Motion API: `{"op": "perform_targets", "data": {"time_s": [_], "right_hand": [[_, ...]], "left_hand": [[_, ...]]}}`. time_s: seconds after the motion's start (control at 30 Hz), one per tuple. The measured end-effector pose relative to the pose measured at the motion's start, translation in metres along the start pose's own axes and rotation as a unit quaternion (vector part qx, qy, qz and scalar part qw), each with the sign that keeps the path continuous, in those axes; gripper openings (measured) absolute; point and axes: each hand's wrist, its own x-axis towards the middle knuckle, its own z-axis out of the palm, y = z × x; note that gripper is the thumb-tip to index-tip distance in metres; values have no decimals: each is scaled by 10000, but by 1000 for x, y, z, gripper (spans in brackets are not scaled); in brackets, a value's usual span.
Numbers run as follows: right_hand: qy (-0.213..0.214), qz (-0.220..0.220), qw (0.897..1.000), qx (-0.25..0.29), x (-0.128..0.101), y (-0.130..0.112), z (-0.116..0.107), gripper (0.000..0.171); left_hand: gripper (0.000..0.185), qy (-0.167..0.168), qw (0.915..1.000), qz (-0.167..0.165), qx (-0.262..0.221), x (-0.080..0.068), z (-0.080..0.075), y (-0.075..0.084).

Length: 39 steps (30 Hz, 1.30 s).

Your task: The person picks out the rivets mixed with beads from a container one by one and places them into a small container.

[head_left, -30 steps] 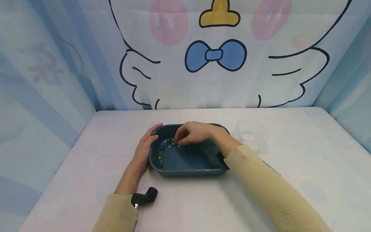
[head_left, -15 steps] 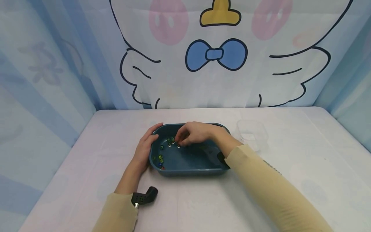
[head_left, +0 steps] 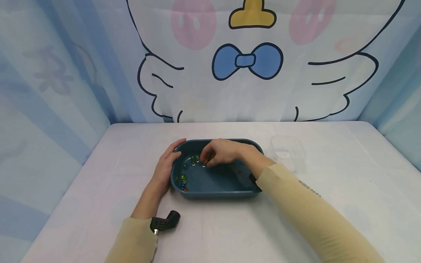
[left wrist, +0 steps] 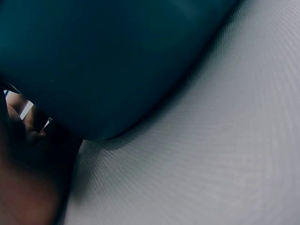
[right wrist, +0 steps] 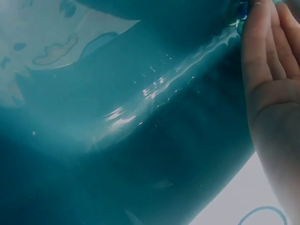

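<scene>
A dark teal tray (head_left: 217,195) sits mid-table with several small marbles (head_left: 194,159) at its back left and more marbles (head_left: 182,180) by its left wall. My right hand (head_left: 208,159) reaches into the tray, its curled fingertips pinching a marble in the back cluster. In the right wrist view the right hand's fingers (right wrist: 267,51) lie over the glossy tray floor (right wrist: 140,140), with a marble (right wrist: 233,15) at their tips. My left hand (head_left: 166,164) lies flat against the tray's left wall, fingers straight. The left wrist view shows only the tray's outer wall (left wrist: 103,61) and the cloth (left wrist: 211,164).
A clear plastic container (head_left: 288,151) stands to the right of the tray. The table is covered with a pale cloth (head_left: 98,175) and closed in by printed curtains at the back and sides. A black camera mount (head_left: 164,222) sits on my left wrist.
Both hands keep their places at the tray. Only the view has shifted slightly.
</scene>
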Motion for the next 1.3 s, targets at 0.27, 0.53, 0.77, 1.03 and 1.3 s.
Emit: {"op": "perform_targets", "data": {"time_s": [0.27, 0.53, 0.77, 1.03, 1.3], "right_hand": [[6, -1, 9996, -290, 2, -1, 3, 21], [-83, 35, 9993, -375, 3, -1, 4, 15], [-22, 103, 9991, -412, 5, -3, 6, 10], [-35, 153, 9984, -537, 4, -2, 5, 5], [-2, 263, 9981, -558, 4, -1, 7, 5]], "left_hand": [[48, 6, 10000, 19, 13, 0, 0, 1], [49, -10, 10000, 70, 7, -2, 0, 2], [49, 9, 10000, 29, -12, -2, -1, 2], [48, 14, 10000, -12, -63, -2, 0, 2], [49, -15, 9999, -11, -99, -2, 1, 2]]}}
